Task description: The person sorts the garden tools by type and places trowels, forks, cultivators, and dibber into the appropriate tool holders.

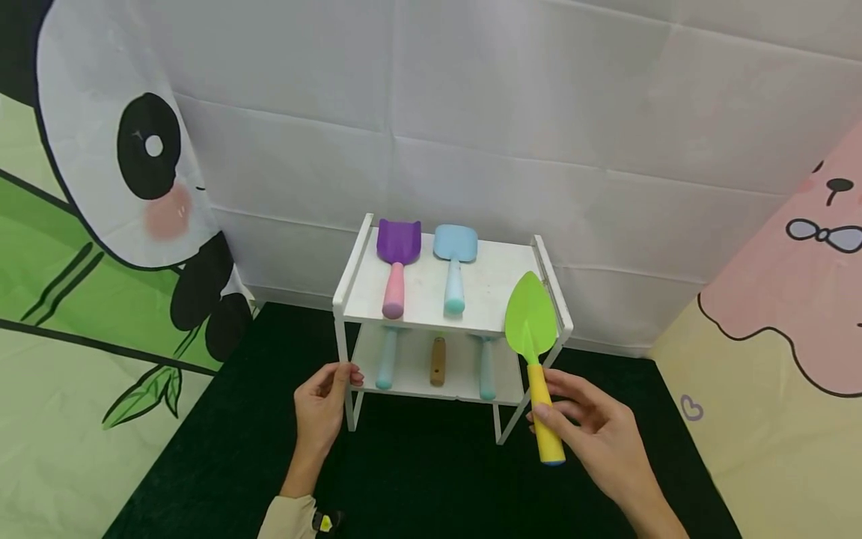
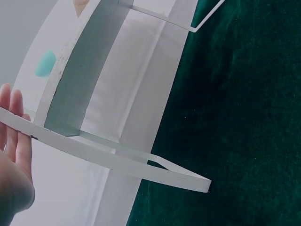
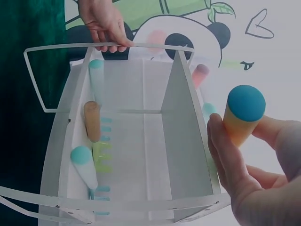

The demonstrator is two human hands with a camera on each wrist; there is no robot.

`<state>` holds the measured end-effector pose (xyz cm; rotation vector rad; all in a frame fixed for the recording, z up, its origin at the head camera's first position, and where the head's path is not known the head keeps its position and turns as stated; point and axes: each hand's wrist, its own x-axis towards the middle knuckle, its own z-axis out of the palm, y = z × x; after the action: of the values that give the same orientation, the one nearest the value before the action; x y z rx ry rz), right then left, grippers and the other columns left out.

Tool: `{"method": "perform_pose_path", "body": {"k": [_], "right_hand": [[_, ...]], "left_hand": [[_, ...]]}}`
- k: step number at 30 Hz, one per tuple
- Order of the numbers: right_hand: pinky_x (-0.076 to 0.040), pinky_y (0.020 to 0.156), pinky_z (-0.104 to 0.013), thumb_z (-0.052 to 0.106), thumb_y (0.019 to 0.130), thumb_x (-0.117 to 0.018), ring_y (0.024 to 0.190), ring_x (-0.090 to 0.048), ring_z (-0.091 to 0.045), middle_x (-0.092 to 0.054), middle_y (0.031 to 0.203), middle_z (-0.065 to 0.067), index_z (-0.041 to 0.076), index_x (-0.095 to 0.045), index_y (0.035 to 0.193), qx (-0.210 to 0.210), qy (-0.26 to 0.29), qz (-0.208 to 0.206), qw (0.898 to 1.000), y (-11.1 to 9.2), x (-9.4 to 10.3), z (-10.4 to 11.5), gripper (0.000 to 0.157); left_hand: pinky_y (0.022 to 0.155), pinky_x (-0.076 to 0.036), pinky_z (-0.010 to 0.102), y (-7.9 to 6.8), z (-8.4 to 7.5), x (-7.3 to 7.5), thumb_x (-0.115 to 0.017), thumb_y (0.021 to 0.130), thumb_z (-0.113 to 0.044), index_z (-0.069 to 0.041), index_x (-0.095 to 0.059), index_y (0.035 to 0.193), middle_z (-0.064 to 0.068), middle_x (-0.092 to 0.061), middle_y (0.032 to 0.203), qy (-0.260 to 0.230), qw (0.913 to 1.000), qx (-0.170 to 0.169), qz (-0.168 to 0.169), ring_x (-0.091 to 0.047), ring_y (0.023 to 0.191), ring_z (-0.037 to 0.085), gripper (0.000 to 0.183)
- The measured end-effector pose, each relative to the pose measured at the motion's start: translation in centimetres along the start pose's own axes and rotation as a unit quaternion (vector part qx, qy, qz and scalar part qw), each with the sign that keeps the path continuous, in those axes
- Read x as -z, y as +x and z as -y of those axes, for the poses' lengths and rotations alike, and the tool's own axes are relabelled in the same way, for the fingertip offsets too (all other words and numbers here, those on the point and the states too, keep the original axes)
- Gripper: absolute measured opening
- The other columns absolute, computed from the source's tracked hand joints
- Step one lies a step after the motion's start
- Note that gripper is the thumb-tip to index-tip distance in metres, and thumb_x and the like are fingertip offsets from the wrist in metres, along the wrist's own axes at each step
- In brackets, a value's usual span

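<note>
My right hand (image 1: 599,438) holds a toy garden trowel (image 1: 530,322) by its yellow handle, with the green blade pointing up in front of the shelf's right side. In the right wrist view the blue end of the handle (image 3: 246,103) faces the camera. At the other side my left hand (image 1: 320,408) grips the front left leg of a white two-tier shelf (image 1: 431,318). The left wrist view has the fingers (image 2: 23,150) around that white frame. On the top tier lie a purple shovel (image 1: 399,241) with a pink handle and a light blue shovel (image 1: 455,243).
The lower tier holds a brown-handled rake (image 1: 438,363) between two tools with light blue handles (image 1: 387,359). Dark green carpet (image 1: 417,479) lies under the shelf. A white wall cloth (image 1: 485,112) hangs behind, with printed cartoon cloths at both sides.
</note>
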<state>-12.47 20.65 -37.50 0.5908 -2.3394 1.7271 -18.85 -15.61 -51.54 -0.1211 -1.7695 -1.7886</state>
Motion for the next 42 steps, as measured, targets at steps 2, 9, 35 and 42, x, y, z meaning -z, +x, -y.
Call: {"method": "perform_pose_path", "body": {"k": [2, 9, 35, 42], "right_hand": [[-0.061, 0.081, -0.028, -0.004, 0.096, -0.068, 0.094, -0.076, -0.022, -0.068, 0.119, -0.015, -0.004, -0.059, 0.135, -0.011, 0.001, -0.002, 1.0, 0.3, 0.0, 0.2, 0.04], [-0.061, 0.078, -0.027, 0.006, 0.098, -0.07, 0.094, -0.076, -0.017, -0.067, 0.121, -0.022, -0.001, -0.061, 0.136, -0.056, -0.013, 0.003, 0.998, 1.3, 0.4, 1.1, 0.039], [-0.059, 0.078, -0.023, 0.03, 0.098, -0.073, 0.099, -0.075, -0.024, -0.071, 0.121, -0.018, 0.001, -0.062, 0.135, -0.104, -0.121, 0.035, 0.987, 6.0, 0.7, 4.2, 0.048], [-0.059, 0.077, -0.022, 0.035, 0.099, -0.071, 0.099, -0.074, -0.027, -0.07, 0.123, -0.02, 0.0, -0.06, 0.138, -0.106, -0.148, 0.039, 0.982, 6.9, 0.8, 4.9, 0.054]], "left_hand": [[0.082, -0.058, 0.021, 0.0, -0.1, 0.0, -0.057, 0.105, -0.005, 0.003, -0.073, 0.097, 0.019, -0.074, 0.091, -0.001, 1.0, 0.001, 0.001, -0.072, 0.08, 0.012, 0.019], [0.083, -0.058, 0.022, 0.1, -0.1, -0.1, -0.057, 0.106, -0.006, 0.003, -0.073, 0.097, 0.017, -0.074, 0.091, -0.002, 1.0, 0.001, 0.004, -0.072, 0.08, 0.014, 0.021], [0.083, -0.057, 0.02, -0.2, -0.4, 0.0, -0.058, 0.105, -0.007, 0.002, -0.073, 0.098, 0.016, -0.074, 0.093, 0.009, 0.9999, 0.015, 0.0, -0.072, 0.081, 0.013, 0.019], [0.084, -0.058, 0.022, -0.2, -0.4, 0.1, -0.058, 0.106, -0.01, 0.003, -0.073, 0.098, 0.019, -0.074, 0.093, 0.004, 0.9999, 0.015, 0.003, -0.072, 0.082, 0.014, 0.021]]}}
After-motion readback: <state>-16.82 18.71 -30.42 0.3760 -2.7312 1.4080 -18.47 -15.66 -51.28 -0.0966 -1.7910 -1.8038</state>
